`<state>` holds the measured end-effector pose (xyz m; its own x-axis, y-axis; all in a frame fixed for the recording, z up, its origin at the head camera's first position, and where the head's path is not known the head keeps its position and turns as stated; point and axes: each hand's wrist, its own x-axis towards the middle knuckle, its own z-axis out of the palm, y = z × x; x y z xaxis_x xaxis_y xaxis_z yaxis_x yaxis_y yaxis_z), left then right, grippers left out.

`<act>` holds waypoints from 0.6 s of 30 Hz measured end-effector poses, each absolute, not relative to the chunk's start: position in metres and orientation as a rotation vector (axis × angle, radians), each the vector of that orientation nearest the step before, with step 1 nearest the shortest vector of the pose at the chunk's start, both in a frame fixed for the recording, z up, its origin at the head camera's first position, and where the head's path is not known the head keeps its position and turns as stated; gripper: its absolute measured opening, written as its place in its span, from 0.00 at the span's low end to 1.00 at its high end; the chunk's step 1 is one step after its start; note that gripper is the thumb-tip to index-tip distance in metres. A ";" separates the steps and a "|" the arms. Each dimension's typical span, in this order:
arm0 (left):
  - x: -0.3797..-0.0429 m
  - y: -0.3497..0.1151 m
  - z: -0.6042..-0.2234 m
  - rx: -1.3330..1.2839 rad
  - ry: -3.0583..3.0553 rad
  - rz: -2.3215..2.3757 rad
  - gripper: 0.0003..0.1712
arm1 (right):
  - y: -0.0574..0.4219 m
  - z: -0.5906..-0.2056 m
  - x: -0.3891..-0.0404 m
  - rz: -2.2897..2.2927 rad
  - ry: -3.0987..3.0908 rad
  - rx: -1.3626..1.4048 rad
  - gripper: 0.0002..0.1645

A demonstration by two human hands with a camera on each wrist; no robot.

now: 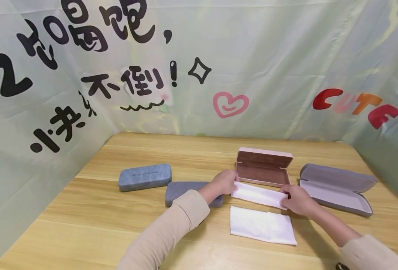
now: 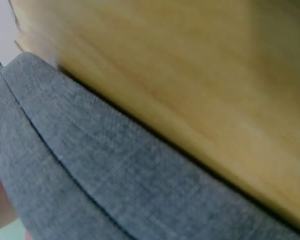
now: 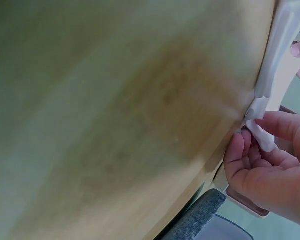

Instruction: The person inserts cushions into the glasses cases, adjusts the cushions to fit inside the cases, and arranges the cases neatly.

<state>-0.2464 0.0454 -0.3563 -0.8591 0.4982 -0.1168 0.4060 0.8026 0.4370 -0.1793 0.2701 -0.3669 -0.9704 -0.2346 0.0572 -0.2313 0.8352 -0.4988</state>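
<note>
1. Right of lower centre, the left hand point(image 1: 224, 182) and right hand point(image 1: 299, 200), fingers nearly closed, are pinching opposite ends of the narrow white cloth point(image 1: 259, 194).
2. They are apparently straightening its fold.
3. The next move is probably needing both ends held level.

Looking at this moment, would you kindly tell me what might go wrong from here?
The folded white cloth is pinched at its ends by the left hand and right hand, so it might sag or unfold if one lets go first. The left forearm crosses the closed gray case in the head view, so it could nudge it. The right hand is also near the open gray case and might bump it.
</note>
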 end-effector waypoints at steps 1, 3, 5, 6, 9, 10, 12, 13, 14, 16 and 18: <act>-0.246 0.046 -0.356 0.705 2.773 0.600 0.07 | 0.271 -0.367 -0.179 -0.820 3.009 -0.378 0.03; -0.247 0.047 -0.356 0.711 2.782 0.610 0.08 | 0.272 -0.367 -0.179 -0.834 3.010 -0.363 0.03; -0.247 0.048 -0.357 0.708 2.777 0.640 0.07 | 0.273 -0.366 -0.179 -0.828 3.018 -0.348 0.05; -0.247 0.048 -0.357 0.703 2.779 0.667 0.07 | 0.274 -0.366 -0.179 -0.829 3.019 -0.336 0.06; -0.249 0.050 -0.358 0.672 2.789 0.769 0.07 | 0.277 -0.364 -0.180 -0.872 3.000 -0.254 0.05; -0.249 0.050 -0.358 0.654 2.787 0.817 0.07 | 0.277 -0.363 -0.181 -0.898 2.993 -0.223 0.05; -0.250 0.051 -0.357 0.628 2.791 0.905 0.07 | 0.279 -0.361 -0.181 -0.964 2.974 -0.157 0.07; -0.250 0.052 -0.357 0.616 2.789 0.949 0.06 | 0.279 -0.360 -0.182 -1.009 2.963 -0.126 0.08; -0.251 0.052 -0.356 0.600 2.775 0.998 0.06 | 0.279 -0.359 -0.183 -1.050 2.957 -0.108 0.08; -0.252 0.052 -0.355 0.567 2.752 1.098 0.06 | 0.279 -0.358 -0.185 -1.120 2.946 -0.071 0.09; -0.253 0.053 -0.354 0.529 2.725 1.201 0.06 | 0.280 -0.357 -0.187 -1.191 2.928 -0.036 0.09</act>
